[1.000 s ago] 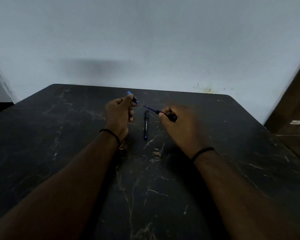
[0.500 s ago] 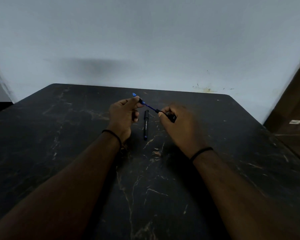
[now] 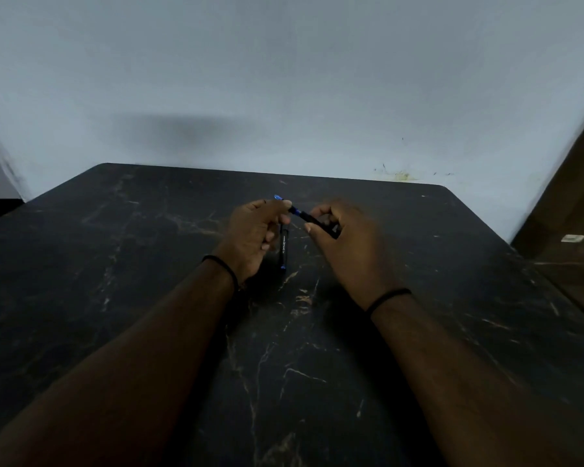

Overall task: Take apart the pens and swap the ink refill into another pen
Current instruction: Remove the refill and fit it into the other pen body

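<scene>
Closer together than half a second ago: blue refill now mostly swallowed by the barrel [image 3: 319,224], only a short blue stretch showing between the grips. Nearest, two forearms with black wristbands [image 3: 386,297] over the dark marbled desk [image 3: 149,281]. Right hand [image 3: 349,246] curled round the black barrel, pinching it. Left hand [image 3: 253,235] pinching the blue tip piece [image 3: 278,198], which pokes out beyond its fingers. Second pen [image 3: 284,247] flat on the desk, just below and between both grips, beside the left fingers. Farther off, pale wall [image 3: 284,79].
</scene>
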The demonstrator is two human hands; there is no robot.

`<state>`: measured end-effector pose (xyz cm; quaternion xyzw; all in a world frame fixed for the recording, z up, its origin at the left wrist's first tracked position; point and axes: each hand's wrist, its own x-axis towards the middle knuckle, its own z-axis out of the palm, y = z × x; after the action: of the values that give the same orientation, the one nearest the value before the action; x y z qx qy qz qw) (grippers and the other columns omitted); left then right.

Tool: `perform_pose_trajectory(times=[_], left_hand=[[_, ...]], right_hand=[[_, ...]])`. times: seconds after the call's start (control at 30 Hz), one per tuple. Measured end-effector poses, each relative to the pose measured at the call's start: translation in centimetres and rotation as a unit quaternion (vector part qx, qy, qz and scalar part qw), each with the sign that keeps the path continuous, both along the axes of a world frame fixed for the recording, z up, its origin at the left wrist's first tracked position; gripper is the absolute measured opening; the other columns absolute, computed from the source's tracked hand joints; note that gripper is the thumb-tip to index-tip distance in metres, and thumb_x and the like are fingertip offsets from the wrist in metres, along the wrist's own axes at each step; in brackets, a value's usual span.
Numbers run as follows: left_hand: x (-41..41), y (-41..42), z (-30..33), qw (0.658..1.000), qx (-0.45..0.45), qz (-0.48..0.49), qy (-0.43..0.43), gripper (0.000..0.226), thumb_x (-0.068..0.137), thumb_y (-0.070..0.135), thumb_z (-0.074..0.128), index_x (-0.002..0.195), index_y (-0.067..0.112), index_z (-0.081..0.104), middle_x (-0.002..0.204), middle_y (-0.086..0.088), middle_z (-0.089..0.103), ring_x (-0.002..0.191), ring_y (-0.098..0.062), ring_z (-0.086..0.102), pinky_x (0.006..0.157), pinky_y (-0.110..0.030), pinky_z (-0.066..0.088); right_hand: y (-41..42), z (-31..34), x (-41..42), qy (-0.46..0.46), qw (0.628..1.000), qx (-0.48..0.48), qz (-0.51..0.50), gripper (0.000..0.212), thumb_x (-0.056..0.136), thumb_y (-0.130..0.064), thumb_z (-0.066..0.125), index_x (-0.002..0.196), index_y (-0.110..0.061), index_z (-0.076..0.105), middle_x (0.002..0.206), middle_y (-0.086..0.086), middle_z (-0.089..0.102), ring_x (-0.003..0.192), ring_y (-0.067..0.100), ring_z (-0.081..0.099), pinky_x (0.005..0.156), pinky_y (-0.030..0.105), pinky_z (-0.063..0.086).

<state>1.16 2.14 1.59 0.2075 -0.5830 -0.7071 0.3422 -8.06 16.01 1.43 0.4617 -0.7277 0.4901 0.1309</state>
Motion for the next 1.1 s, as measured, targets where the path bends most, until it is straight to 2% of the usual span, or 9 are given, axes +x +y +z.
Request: perform_pose_trajectory(times=[0.2,0.4,0.5,0.6,0.73,0.83,0.9,1.0,1.1], left_hand=[[-0.1,-0.2,0.0,0.998,0.049,-0.04,0.025,0.012,0.091,0.01,0.06,0.079,0.008,0.057,0.057,0.001,0.046,0.032,-0.004,0.026,0.032,-0.013,0.019],[0.3,0.0,0.2,0.998,0.037,-0.047,0.021,0.012,0.091,0.009,0.061,0.08,0.006,0.058,0.058,-0.001,0.042,0.034,-0.006,0.026,0.032,-0.016,0.02],[0.4,0.3,0.4,0.998,0.042,-0.042,0.03,0.011,0.091,0.007,0.059,0.081,0.005,0.059,0.057,-0.001,0.041,0.033,-0.005,0.026,0.033,-0.016,0.018],[0.5,0.4,0.5,0.998,0.041,-0.041,0.031,0.009,0.092,0.007,0.059,0.084,0.005,0.062,0.056,0.001,0.042,0.033,-0.005,0.026,0.033,-0.016,0.017],[0.5,0.4,0.4,0.999,0.025,-0.036,0.029,0.007,0.091,0.008,0.06,0.088,0.002,0.06,0.057,-0.001,0.041,0.034,-0.006,0.026,0.032,-0.016,0.021],[0.4,0.3,0.3,0.998,0.028,-0.037,0.033,0.011,0.091,0.008,0.06,0.099,0.001,0.06,0.058,-0.003,0.038,0.033,-0.006,0.026,0.032,-0.015,0.02],[0.3,0.2,0.2,0.998,0.032,-0.039,0.039,0.012,0.091,0.007,0.06,0.101,0.0,0.06,0.058,-0.002,0.038,0.032,-0.006,0.026,0.031,-0.015,0.02],[0.3,0.2,0.2,0.998,0.028,-0.036,0.039,0.015,0.091,0.008,0.061,0.103,0.0,0.059,0.057,-0.002,0.039,0.032,-0.006,0.026,0.031,-0.014,0.02],[0.3,0.2,0.1,0.999,0.017,-0.03,0.033,0.019,0.091,0.009,0.061,0.107,0.0,0.057,0.061,-0.007,0.033,0.032,-0.007,0.024,0.033,-0.015,0.02]], right_hand=[[0.2,0.0,-0.1,-0.019,1.0,-0.013,-0.006,0.009,0.086,-0.023,0.074,0.087,-0.019,0.066,0.083,-0.005,0.062,0.076,0.013,0.058,0.067,0.033,0.051],[-0.1,-0.4,-0.4,-0.035,0.999,0.009,0.017,0.016,0.094,-0.035,0.063,0.083,-0.024,0.065,0.064,-0.01,0.054,0.059,0.003,0.048,0.053,0.02,0.033],[-0.5,-0.6,-0.3,-0.088,0.996,-0.012,0.019,0.012,0.087,-0.03,0.072,0.089,-0.027,0.061,0.074,-0.014,0.058,0.067,-0.002,0.053,0.058,0.013,0.041],[-0.6,-0.8,-0.6,-0.088,0.996,0.002,0.013,0.011,0.088,-0.028,0.07,0.084,-0.023,0.061,0.07,-0.01,0.058,0.064,0.003,0.053,0.059,0.024,0.044],[-0.7,-1.0,-0.6,-0.054,0.998,0.034,-0.004,0.032,0.098,-0.045,0.051,0.08,-0.021,0.061,0.066,-0.004,0.059,0.06,0.01,0.053,0.055,0.03,0.038],[-0.9,-1.1,-0.7,-0.076,0.997,0.009,0.0,0.016,0.088,-0.043,0.067,0.091,-0.03,0.059,0.076,-0.014,0.059,0.069,-0.002,0.056,0.058,0.017,0.04],[-0.9,-1.3,-0.9,-0.066,0.998,0.001,-0.006,0.018,0.084,-0.032,0.073,0.086,-0.029,0.056,0.074,-0.015,0.057,0.07,-0.002,0.056,0.058,0.017,0.042],[-0.9,-1.4,-1.1,-0.055,0.998,0.033,-0.005,0.027,0.094,-0.042,0.056,0.079,-0.021,0.058,0.065,-0.005,0.057,0.06,0.009,0.053,0.056,0.03,0.041],[-0.9,-1.3,-0.9,-0.06,0.997,0.041,-0.003,0.03,0.095,-0.051,0.05,0.085,-0.026,0.06,0.068,-0.009,0.058,0.061,0.003,0.053,0.056,0.026,0.039]])
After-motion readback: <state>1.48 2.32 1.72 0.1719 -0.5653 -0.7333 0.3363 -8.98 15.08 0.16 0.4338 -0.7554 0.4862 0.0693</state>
